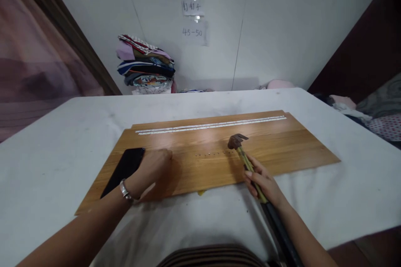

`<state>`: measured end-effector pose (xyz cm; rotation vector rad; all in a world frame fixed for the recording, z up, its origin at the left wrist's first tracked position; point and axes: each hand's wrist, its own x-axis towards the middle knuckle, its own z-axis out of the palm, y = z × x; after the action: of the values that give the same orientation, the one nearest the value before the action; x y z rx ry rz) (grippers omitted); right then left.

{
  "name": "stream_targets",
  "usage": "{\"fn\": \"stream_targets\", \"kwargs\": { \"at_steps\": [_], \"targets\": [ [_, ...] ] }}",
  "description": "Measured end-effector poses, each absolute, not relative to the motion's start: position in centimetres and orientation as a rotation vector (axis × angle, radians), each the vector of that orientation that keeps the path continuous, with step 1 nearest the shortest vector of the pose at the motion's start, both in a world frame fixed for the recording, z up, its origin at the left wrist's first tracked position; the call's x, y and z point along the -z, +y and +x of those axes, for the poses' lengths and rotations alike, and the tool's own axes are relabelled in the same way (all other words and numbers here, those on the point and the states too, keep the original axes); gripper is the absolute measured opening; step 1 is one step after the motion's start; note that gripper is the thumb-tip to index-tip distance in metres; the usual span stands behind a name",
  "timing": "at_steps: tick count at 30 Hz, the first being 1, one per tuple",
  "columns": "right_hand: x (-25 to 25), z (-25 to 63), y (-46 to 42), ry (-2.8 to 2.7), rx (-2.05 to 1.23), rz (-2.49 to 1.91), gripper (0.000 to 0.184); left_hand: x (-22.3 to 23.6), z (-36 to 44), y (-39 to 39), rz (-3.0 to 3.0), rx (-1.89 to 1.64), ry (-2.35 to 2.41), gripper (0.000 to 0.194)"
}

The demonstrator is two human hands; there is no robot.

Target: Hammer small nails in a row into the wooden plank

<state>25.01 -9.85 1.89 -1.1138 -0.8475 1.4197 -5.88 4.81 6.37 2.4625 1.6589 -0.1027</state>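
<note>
My right hand (pixel 265 181) is wrapped round the upper handle of a claw hammer (pixel 242 156). The hammer's dark, rusty head is raised over the wooden board (pixel 282 146), near the right end of a short row of small nails (pixel 209 154). On the left part of the board rests my left hand (pixel 155 167), closed, its fingers curled under and mostly hidden; whether they hold anything I cannot make out. A black phone (pixel 123 169) lies on the board just left of that hand.
Two long white measuring strips (pixel 213 125) run along the board's far side. Under the board is a white-covered table (pixel 313 200). Behind it, folded clothes (pixel 145 64) are stacked against the wall. A pink curtain (pixel 37 46) hangs at left.
</note>
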Motion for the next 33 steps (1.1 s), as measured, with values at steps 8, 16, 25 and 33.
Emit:
{"fn": "stream_targets", "kwargs": {
  "at_steps": [8,16,25,33],
  "targets": [
    [-2.4,24.6,-10.0,-0.866,-1.465,-1.158,0.074,-6.7,-6.0,5.1,2.555,0.276,1.640,0.023],
    [-2.7,24.8,-10.1,-0.855,-1.451,-1.112,0.070,-5.5,-7.4,5.0,2.563,0.151,1.725,0.020],
    [-2.5,24.5,-9.9,-0.860,-1.498,-1.095,0.066,-6.7,-7.1,5.4,2.314,-0.143,1.722,0.024],
    [-2.6,25.4,-10.4,-0.670,-1.425,-0.990,0.065,-6.6,-2.8,6.4,2.050,-0.657,1.339,0.020]
  ]
}}
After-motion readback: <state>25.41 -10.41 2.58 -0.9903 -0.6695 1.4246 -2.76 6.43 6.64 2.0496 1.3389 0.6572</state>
